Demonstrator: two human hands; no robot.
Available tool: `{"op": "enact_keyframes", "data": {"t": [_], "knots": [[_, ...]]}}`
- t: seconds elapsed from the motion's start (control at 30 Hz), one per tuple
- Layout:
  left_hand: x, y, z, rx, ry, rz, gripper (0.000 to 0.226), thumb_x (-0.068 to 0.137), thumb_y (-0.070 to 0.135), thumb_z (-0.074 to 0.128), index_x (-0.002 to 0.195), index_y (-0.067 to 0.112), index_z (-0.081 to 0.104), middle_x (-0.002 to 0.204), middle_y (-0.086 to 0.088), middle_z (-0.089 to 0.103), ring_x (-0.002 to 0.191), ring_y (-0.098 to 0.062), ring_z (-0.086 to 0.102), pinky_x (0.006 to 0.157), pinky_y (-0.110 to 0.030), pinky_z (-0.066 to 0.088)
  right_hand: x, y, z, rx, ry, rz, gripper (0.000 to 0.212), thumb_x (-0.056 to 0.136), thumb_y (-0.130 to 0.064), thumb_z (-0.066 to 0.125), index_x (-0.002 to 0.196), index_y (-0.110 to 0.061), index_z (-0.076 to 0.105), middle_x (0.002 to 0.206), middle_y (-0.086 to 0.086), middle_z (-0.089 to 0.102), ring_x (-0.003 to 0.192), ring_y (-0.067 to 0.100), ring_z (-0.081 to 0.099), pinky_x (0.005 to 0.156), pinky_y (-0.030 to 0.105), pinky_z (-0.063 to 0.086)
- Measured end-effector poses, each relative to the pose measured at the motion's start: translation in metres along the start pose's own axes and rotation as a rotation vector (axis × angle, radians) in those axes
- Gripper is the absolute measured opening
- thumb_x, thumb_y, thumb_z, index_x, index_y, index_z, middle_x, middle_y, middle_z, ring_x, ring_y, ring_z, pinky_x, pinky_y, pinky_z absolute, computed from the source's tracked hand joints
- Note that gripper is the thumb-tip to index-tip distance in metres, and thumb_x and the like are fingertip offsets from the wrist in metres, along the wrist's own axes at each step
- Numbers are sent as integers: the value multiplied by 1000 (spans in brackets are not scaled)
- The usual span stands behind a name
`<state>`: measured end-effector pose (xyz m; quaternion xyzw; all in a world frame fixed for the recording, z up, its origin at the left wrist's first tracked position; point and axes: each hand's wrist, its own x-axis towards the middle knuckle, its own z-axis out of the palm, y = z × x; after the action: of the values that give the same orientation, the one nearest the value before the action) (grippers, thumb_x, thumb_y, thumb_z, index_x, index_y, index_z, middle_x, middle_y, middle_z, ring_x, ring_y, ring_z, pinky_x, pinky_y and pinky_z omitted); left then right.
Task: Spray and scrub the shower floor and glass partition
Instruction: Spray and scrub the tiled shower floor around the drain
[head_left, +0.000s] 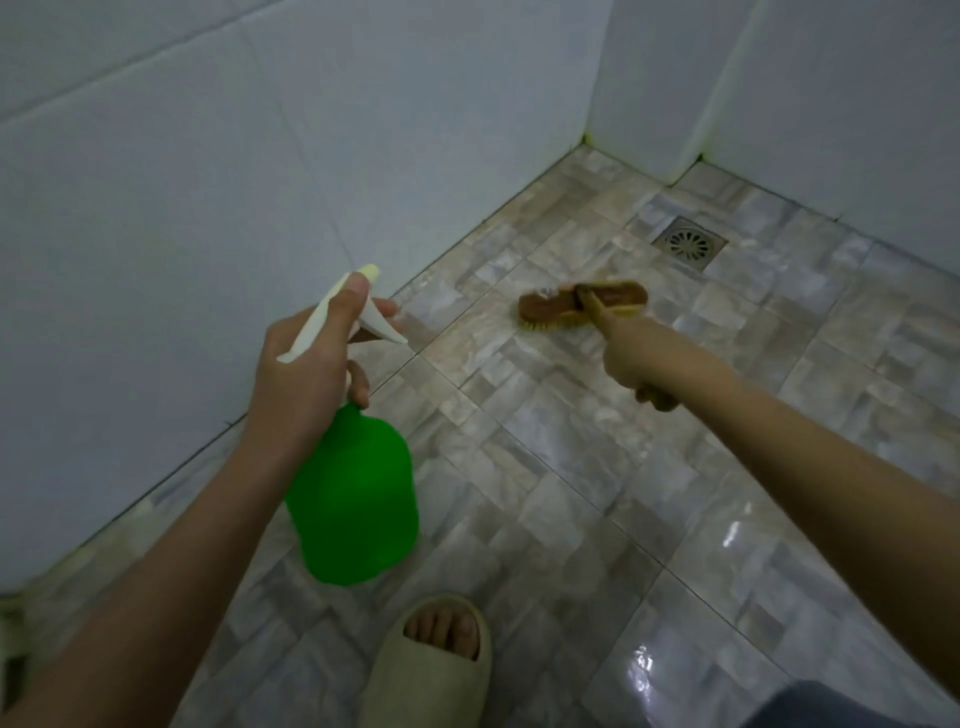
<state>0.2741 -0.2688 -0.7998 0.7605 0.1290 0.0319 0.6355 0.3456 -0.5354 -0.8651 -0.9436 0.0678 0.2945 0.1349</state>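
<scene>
My left hand (306, 374) grips the white trigger head of a green spray bottle (353, 499), which hangs above the tiled shower floor (597, 467) with its nozzle pointing at the white wall on the left. My right hand (631, 353) holds the yellow handle of a scrub brush (582, 306). The brush's brown back faces up and its yellow bristles press on the floor tiles near the left wall. The floor looks wet and glossy at the lower right. No glass partition is in view.
A square metal floor drain (690, 243) sits behind the brush, near the corner. White tiled walls (208, 182) close in on the left and at the back. My foot in a beige slipper (434, 660) stands at the bottom middle.
</scene>
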Motion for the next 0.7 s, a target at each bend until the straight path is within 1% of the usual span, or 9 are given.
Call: {"op": "enact_keyframes", "data": {"t": [0.13, 0.2, 0.3, 0.4, 0.47, 0.53, 0.6, 0.67, 0.7], "knots": [[-1, -10, -16, 28, 39, -27, 35, 98, 52, 53, 83, 33, 78, 95, 2, 79, 43, -23, 50, 47, -24, 43, -66, -29, 47, -80, -134, -58, 90, 95, -2, 35, 143, -49, -24, 79, 14, 53, 50, 23, 61, 48, 39, 58], [-1, -16, -22, 34, 61, -41, 34, 99, 51, 54, 83, 33, 78, 96, 2, 79, 46, -26, 50, 49, -26, 43, -60, -43, 58, -148, -94, -131, 91, 94, 0, 36, 143, -46, -27, 85, 14, 58, 47, 23, 58, 49, 42, 58], [1, -21, -27, 30, 81, -51, 34, 98, 53, 53, 78, 39, 77, 95, 2, 79, 49, -28, 51, 51, -28, 43, 3, -62, 37, -115, 61, -156, 89, 94, 3, 34, 147, -43, -20, 76, 19, 60, 46, 25, 58, 33, 32, 49], [5, -25, -29, 24, 102, -67, 34, 99, 52, 52, 79, 37, 76, 95, 2, 79, 40, -21, 45, 52, -29, 42, 54, -79, -1, -20, 77, -53, 70, 96, -1, 37, 154, -26, 6, 77, 21, 62, 49, 24, 58, 37, 30, 47], [8, -27, -29, 25, 102, -79, 34, 98, 53, 53, 79, 37, 76, 93, 2, 79, 40, -20, 45, 53, -29, 43, 51, -87, -9, -18, 42, -38, 43, 96, -5, 43, 138, 1, 40, 89, 20, 67, 54, 22, 57, 48, 33, 52], [13, -29, -28, 24, 89, -93, 35, 94, 57, 54, 79, 36, 78, 91, 2, 79, 41, -22, 47, 53, -28, 42, 32, -93, 2, -92, 18, -115, 31, 93, -8, 48, 120, 4, 55, 108, 18, 65, 66, 24, 57, 61, 34, 51], [21, -29, -25, 17, 81, -101, 36, 94, 57, 56, 81, 32, 79, 93, 2, 79, 42, -23, 47, 51, -26, 42, 21, -99, 19, -135, 5, -167, 34, 94, -7, 48, 126, 5, 52, 126, 20, 58, 87, 28, 62, 79, 37, 54], [30, -28, -21, 37, 75, -109, 38, 98, 51, 54, 86, 25, 78, 95, 2, 79, 39, -20, 45, 48, -24, 42, 51, -107, 20, -167, 46, -157, 57, 93, -2, 51, 145, 4, 29, 152, 16, 32, 96, 30, 65, 86, 39, 54], [36, -27, -19, 41, 71, -109, 38, 99, 49, 53, 87, 23, 78, 95, 2, 79, 38, -19, 45, 47, -24, 43, 74, -109, 13, -173, 78, -124, 68, 92, -1, 52, 150, 1, 16, 156, 16, 22, 97, 30, 66, 87, 42, 55]]}}
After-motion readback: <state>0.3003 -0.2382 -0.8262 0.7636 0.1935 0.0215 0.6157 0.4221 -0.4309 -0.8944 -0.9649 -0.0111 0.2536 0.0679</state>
